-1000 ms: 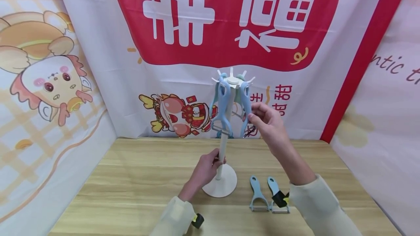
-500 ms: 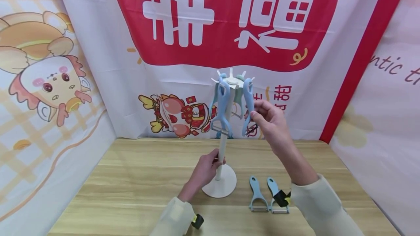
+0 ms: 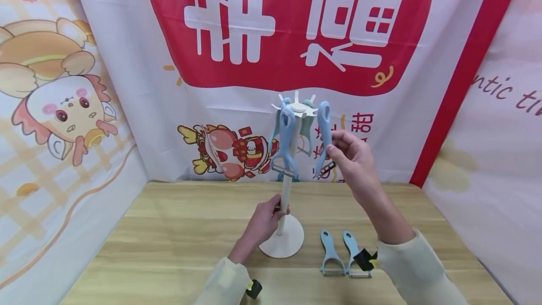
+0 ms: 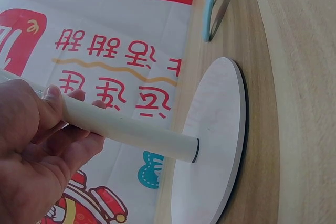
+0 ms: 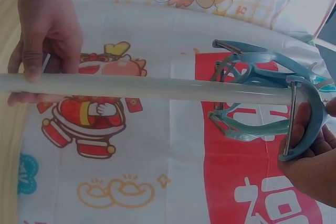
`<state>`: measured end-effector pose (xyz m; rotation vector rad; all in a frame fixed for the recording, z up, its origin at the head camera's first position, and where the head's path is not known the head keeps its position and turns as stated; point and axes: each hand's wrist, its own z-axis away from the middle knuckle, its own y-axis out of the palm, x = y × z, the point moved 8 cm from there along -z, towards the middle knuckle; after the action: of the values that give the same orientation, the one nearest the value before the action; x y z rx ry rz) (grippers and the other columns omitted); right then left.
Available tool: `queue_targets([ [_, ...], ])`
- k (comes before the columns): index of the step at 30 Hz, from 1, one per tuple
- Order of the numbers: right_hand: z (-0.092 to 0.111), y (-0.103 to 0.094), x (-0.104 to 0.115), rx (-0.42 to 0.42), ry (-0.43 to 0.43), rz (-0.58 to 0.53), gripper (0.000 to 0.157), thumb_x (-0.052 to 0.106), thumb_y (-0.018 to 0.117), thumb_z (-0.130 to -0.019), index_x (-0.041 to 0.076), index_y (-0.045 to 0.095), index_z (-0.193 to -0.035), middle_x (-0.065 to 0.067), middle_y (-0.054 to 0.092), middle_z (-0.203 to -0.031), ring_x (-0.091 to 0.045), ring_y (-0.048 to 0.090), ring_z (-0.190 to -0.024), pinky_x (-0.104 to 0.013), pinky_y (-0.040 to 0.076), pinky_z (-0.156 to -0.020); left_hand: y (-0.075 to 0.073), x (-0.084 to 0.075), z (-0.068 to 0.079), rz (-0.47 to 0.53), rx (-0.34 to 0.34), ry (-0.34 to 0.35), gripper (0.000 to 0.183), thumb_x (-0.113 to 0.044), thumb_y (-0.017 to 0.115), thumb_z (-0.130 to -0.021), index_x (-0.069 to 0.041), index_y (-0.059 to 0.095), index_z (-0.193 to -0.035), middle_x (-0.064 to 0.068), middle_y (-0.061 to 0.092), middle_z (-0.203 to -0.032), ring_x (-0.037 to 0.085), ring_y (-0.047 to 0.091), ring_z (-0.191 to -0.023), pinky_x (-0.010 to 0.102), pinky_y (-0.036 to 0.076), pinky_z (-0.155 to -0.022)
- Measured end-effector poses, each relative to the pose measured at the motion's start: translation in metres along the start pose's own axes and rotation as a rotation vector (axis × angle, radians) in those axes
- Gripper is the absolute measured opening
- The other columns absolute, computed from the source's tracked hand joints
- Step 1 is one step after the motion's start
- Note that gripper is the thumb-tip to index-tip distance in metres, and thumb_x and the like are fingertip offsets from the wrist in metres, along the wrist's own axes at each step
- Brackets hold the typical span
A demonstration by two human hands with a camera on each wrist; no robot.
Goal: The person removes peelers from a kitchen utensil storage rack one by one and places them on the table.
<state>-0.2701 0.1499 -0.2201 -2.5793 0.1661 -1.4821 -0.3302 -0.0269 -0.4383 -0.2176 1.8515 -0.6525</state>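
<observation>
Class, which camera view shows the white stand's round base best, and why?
The head view, since nearly all of the round base shows there. The left wrist view is closer, but the picture's bottom edge cuts the base off; the right wrist view does not show it.

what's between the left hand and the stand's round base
Only a bare lower stretch of the white pole, running from the left hand to the round base; the left wrist view shows it.

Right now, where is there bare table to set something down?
Bare table shows left of the white round base and behind the two loose peelers, up to the back banner. It is crowded at the peelers, by the right sleeve.
</observation>
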Motion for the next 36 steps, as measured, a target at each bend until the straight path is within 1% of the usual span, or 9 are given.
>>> queue_targets([
  [6, 0.004, -0.003, -0.003, -0.012, -0.003, -0.021, 0.026, 0.006, 0.052, -0.101, -0.007, 0.055, -0.123, 0.010, 0.066, -0.098, -0.011, 0.063, -0.091, -0.017, 0.055, -0.086, 0.000, 0.003, 0.002, -0.006, 0.005, 0.004, 0.016, -0.004, 0.056, -0.100, -0.013, 0.061, -0.112, 0.001, 0.069, -0.101, 0.021, 0.067, -0.105, 0.049, 0.055, -0.100],
  [11, 0.006, -0.005, -0.005, -0.014, 0.008, -0.053, 0.024, 0.005, 0.052, -0.101, -0.008, 0.054, -0.121, 0.009, 0.066, -0.097, -0.010, 0.063, -0.091, -0.017, 0.056, -0.086, -0.002, 0.000, 0.001, -0.002, 0.001, 0.016, 0.014, -0.003, 0.055, -0.100, -0.011, 0.061, -0.111, 0.000, 0.069, -0.101, 0.022, 0.067, -0.107, 0.049, 0.055, -0.101],
  [15, 0.008, -0.009, -0.008, -0.013, 0.013, -0.076, 0.022, 0.004, 0.051, -0.101, -0.008, 0.054, -0.119, 0.008, 0.067, -0.094, -0.008, 0.063, -0.089, -0.017, 0.056, -0.085, -0.002, -0.001, -0.001, -0.006, 0.006, 0.012, 0.015, -0.003, 0.055, -0.100, -0.009, 0.061, -0.112, 0.001, 0.069, -0.101, 0.022, 0.067, -0.108, 0.048, 0.055, -0.101],
  [18, 0.011, -0.012, -0.011, -0.002, 0.003, -0.075, 0.022, 0.004, 0.051, -0.101, -0.009, 0.053, -0.119, 0.007, 0.067, -0.093, -0.007, 0.063, -0.088, -0.017, 0.057, -0.083, -0.002, -0.001, -0.001, -0.011, 0.003, 0.001, 0.015, -0.003, 0.055, -0.100, -0.010, 0.061, -0.112, 0.001, 0.070, -0.102, 0.022, 0.067, -0.109, 0.048, 0.055, -0.101],
  [21, 0.014, -0.015, -0.018, 0.000, 0.012, -0.064, 0.022, 0.005, 0.051, -0.101, -0.008, 0.053, -0.119, 0.007, 0.067, -0.094, -0.007, 0.063, -0.089, -0.016, 0.057, -0.084, -0.002, -0.002, -0.001, -0.015, 0.000, -0.006, 0.016, -0.004, 0.056, -0.100, -0.009, 0.060, -0.114, 0.002, 0.070, -0.103, 0.022, 0.067, -0.108, 0.049, 0.054, -0.101],
  [28, 0.024, -0.023, -0.031, 0.000, 0.048, -0.103, 0.012, 0.009, 0.051, -0.102, 0.006, 0.058, -0.113, 0.006, 0.068, -0.093, -0.008, 0.063, -0.089, -0.017, 0.056, -0.084, -0.001, -0.001, -0.001, -0.014, 0.005, -0.008, 0.015, -0.005, 0.056, -0.101, -0.013, 0.060, -0.113, 0.002, 0.070, -0.104, 0.021, 0.068, -0.106, 0.049, 0.054, -0.101],
  [31, 0.027, -0.024, -0.035, -0.002, 0.055, -0.107, 0.012, 0.010, 0.052, -0.103, 0.005, 0.058, -0.113, 0.006, 0.068, -0.094, -0.008, 0.063, -0.089, -0.016, 0.056, -0.086, -0.001, -0.001, -0.001, -0.013, 0.002, -0.001, 0.015, -0.005, 0.055, -0.100, -0.011, 0.060, -0.114, 0.002, 0.070, -0.104, 0.022, 0.068, -0.107, 0.048, 0.054, -0.101],
  [33, 0.028, -0.025, -0.037, -0.005, 0.064, -0.101, 0.016, 0.010, 0.052, -0.103, 0.001, 0.056, -0.114, 0.007, 0.069, -0.094, -0.007, 0.063, -0.089, -0.016, 0.056, -0.086, -0.001, -0.001, 0.000, -0.012, 0.000, 0.003, 0.016, -0.005, 0.055, -0.100, -0.011, 0.060, -0.114, 0.002, 0.070, -0.104, 0.022, 0.068, -0.107, 0.048, 0.054, -0.101],
  [36, 0.031, -0.025, -0.043, -0.007, 0.083, -0.079, 0.020, 0.012, 0.053, -0.103, -0.002, 0.055, -0.116, 0.008, 0.069, -0.095, -0.007, 0.064, -0.089, -0.016, 0.056, -0.086, -0.001, -0.001, 0.000, -0.013, 0.003, 0.004, 0.015, -0.004, 0.056, -0.100, -0.010, 0.060, -0.114, 0.002, 0.070, -0.104, 0.022, 0.067, -0.106, 0.048, 0.054, -0.101],
])
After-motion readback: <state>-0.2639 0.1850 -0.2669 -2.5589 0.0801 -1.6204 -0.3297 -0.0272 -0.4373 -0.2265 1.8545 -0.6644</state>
